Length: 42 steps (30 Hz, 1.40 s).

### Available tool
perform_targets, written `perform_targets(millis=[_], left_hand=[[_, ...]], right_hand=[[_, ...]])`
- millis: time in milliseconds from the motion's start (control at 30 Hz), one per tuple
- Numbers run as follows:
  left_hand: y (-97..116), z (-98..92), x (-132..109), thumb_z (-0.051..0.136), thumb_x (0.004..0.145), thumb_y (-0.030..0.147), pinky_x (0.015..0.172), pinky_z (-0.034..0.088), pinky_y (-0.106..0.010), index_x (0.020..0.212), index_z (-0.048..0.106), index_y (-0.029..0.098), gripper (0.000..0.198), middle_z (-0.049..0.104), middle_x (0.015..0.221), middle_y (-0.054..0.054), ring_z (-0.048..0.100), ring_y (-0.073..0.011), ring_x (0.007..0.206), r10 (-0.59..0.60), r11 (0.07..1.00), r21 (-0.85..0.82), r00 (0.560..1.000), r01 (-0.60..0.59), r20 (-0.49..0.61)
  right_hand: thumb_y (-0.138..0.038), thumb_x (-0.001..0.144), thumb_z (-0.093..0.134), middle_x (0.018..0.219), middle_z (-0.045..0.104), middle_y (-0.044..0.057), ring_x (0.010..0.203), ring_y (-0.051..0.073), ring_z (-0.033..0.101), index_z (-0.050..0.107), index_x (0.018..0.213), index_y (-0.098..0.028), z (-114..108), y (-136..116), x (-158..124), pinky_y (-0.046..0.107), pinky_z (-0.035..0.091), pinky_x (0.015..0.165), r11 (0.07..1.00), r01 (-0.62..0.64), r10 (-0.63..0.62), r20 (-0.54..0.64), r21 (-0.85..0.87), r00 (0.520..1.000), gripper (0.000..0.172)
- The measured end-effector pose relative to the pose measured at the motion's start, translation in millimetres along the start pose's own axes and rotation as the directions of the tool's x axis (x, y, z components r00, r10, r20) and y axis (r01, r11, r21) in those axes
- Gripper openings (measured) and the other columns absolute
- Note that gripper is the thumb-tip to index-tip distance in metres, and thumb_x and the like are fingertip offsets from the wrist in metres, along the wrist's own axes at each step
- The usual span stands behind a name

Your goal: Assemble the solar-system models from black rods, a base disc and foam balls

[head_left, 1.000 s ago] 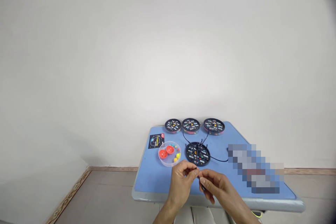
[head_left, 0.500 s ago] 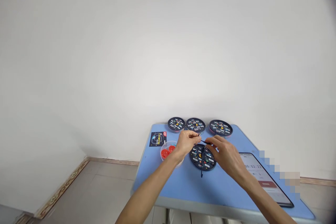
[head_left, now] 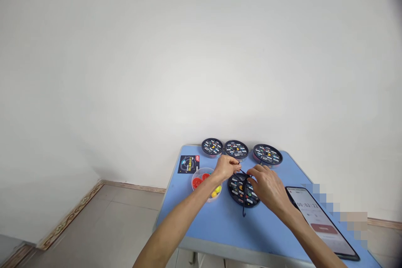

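Your left hand (head_left: 228, 168) hangs just beyond the left edge of the black planet-printed disc (head_left: 238, 194), its thumb and fingertips pinched together with no visible gap on the near end of a thin black rod (head_left: 243, 172). Your right hand (head_left: 266, 184) is over the right edge of that disc, thumb and fingers curled in close, their tips on the black hooked-arm frame (head_left: 244, 202) where the rod meets it; your knuckles hide how much of it they grip. The frame stands above the disc, and one of its arms runs down across the disc, its hooked end past the near rim. Left of the disc you have a clear round tub (head_left: 194, 174) holding red half-shells (head_left: 197, 183) and yellow balls (head_left: 216, 191), partly behind your left forearm. Further left and behind the disc lies a dark printed card (head_left: 188, 164). Behind the disc, three round black-lidded containers (head_left: 236, 149) stand in a row, and to its right lies a smartphone (head_left: 317, 217) showing a timer
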State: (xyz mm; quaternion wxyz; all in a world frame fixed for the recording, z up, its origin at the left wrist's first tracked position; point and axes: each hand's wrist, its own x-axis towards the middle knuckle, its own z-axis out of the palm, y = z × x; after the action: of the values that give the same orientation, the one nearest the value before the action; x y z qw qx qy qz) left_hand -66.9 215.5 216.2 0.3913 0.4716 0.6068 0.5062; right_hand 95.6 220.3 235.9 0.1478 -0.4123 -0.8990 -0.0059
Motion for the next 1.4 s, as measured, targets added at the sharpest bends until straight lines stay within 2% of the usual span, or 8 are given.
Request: perform_targets(millis=[233, 400, 467, 600, 667, 800, 1033, 1400], left_hand=[[-4.6, 1.1, 3.0, 0.071, 0.068, 0.010, 0.054, 0.043, -0.021, 0.060, 0.068, 0.013, 0.009, 0.060, 0.053, 0.003, 0.053, -0.0100, 0.052, -0.016, 0.998, 0.059, 0.999, 0.014, 0.028], [-8.2, 2.7, 4.7, 0.076, 0.068, 0.008, 0.054, 0.044, -0.021, 0.069, 0.069, 0.012, 0.008, 0.057, 0.054, 0.005, 0.054, -0.0097, 0.054, -0.053, 0.987, 0.154, 0.995, 0.040, 0.081], [-9.9, 4.1, 8.4, 0.076, 0.075, 0.013, 0.058, 0.048, -0.023, 0.075, 0.068, 0.011, 0.008, 0.062, 0.063, 0.003, 0.059, -0.0109, 0.059, -0.080, 0.975, 0.215, 0.992, 0.056, 0.102], [-10.9, 7.5, 17.3, 0.065, 0.092, 0.029, 0.072, 0.057, -0.033, 0.102, 0.066, 0.013, 0.019, 0.068, 0.101, -0.004, 0.066, -0.0174, 0.083, -0.136, 0.939, 0.335, 0.980, 0.080, 0.147], [-10.6, 8.8, 20.2, 0.063, 0.093, 0.032, 0.077, 0.057, -0.037, 0.111, 0.064, 0.014, 0.025, 0.066, 0.112, -0.006, 0.066, -0.0209, 0.092, -0.162, 0.921, 0.380, 0.974, 0.091, 0.159], [-10.6, 9.4, 22.0, 0.063, 0.092, 0.032, 0.081, 0.057, -0.040, 0.116, 0.062, 0.015, 0.029, 0.064, 0.118, -0.008, 0.065, -0.0227, 0.098, -0.193, 0.898, 0.428, 0.965, 0.100, 0.180], [-13.8, 6.6, 20.7, 0.062, 0.094, 0.033, 0.079, 0.058, -0.039, 0.118, 0.061, 0.015, 0.030, 0.064, 0.117, -0.008, 0.066, -0.0216, 0.095, -0.161, 0.914, 0.396, 0.974, 0.088, 0.157], [5.0, -19.2, 6.1, 0.066, 0.091, 0.024, 0.064, 0.056, -0.029, 0.099, 0.065, 0.013, 0.014, 0.067, 0.083, 0.000, 0.064, -0.0126, 0.068, -0.068, 0.937, 0.346, 0.995, 0.041, 0.067]], right_hand=[[-0.012, 0.087, 0.055, 0.093, 0.075, 0.009, 0.092, 0.028, 0.065, 0.075, 0.087, -0.021, 2.8, -2.8, 2.8, 0.035, 0.039, 0.073, 0.997, 0.014, -0.011, 0.036, -0.079, 0.999, 0.022], [-0.010, 0.087, 0.053, 0.092, 0.075, 0.009, 0.092, 0.027, 0.065, 0.075, 0.085, -0.020, -0.2, -4.2, 3.5, 0.035, 0.038, 0.072, 0.995, 0.022, -0.017, 0.052, -0.101, 0.999, 0.024], [-0.009, 0.087, 0.053, 0.090, 0.075, 0.010, 0.092, 0.028, 0.065, 0.075, 0.083, -0.019, -1.5, -5.0, 4.8, 0.035, 0.038, 0.072, 0.994, 0.024, -0.018, 0.060, -0.106, 0.998, 0.025], [-0.007, 0.084, 0.053, 0.086, 0.076, 0.010, 0.090, 0.027, 0.066, 0.075, 0.076, -0.019, -1.6, -6.0, 8.6, 0.035, 0.037, 0.070, 0.993, 0.023, -0.014, 0.081, -0.112, 0.997, 0.026], [-0.006, 0.083, 0.053, 0.084, 0.076, 0.010, 0.088, 0.027, 0.067, 0.075, 0.074, -0.018, -0.9, -6.5, 10.2, 0.035, 0.036, 0.068, 0.993, 0.019, -0.007, 0.096, -0.116, 0.995, 0.026], [-0.005, 0.083, 0.053, 0.086, 0.077, 0.009, 0.089, 0.027, 0.068, 0.075, 0.077, -0.016, -0.6, -8.0, 11.0, 0.034, 0.035, 0.068, 0.992, 0.004, 0.011, 0.121, -0.127, 0.993, 0.025], [-0.005, 0.085, 0.053, 0.090, 0.075, 0.012, 0.094, 0.028, 0.067, 0.075, 0.086, -0.014, -2.2, -10.1, 7.8, 0.034, 0.037, 0.070, 0.988, 0.016, 0.006, 0.145, -0.153, 0.989, 0.023], [-0.003, 0.084, 0.055, 0.088, 0.074, 0.010, 0.089, 0.027, 0.067, 0.074, 0.087, -0.015, -11.0, -5.1, 1.3, 0.034, 0.042, 0.072, 0.986, 0.050, -0.041, 0.057, -0.159, 0.997, 0.023]])
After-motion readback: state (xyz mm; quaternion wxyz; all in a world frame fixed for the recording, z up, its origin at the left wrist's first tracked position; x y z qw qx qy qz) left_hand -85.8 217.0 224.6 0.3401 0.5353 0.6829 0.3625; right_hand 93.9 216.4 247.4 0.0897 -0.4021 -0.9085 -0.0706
